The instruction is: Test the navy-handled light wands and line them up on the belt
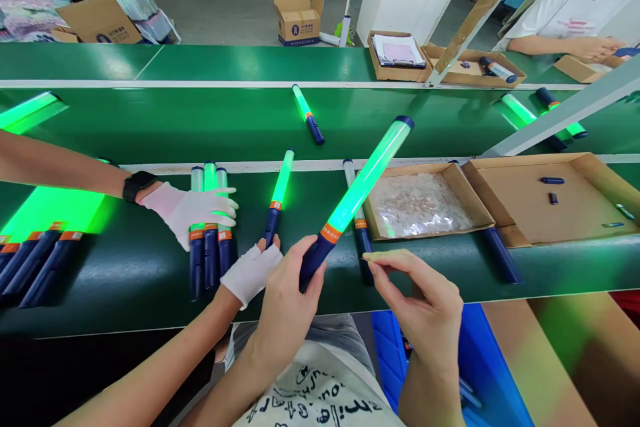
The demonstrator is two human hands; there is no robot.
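Observation:
My left hand (286, 307) is wrapped round the dark blue handle of a glowing green light stick (367, 177), which has an orange band and tilts up to the right. To its right, my right hand (425, 297) has thumb and forefinger pinched together; whatever may lie between the tips is too small to make out. Just behind those fingertips, an unlit light stick (361, 233) rests on the green bench. Beside my left hand, a co-worker's white-gloved hand (253, 273) is at the handle of another lit stick (283, 187).
The co-worker's other gloved hand (193, 210) lies over several sticks. More lit sticks (45, 267) lie at the left. A shallow carton (483, 217) holds small clear pieces; a larger carton (520, 240) holds small parts. A slanted white post (560, 110) stands right. Another person sits across.

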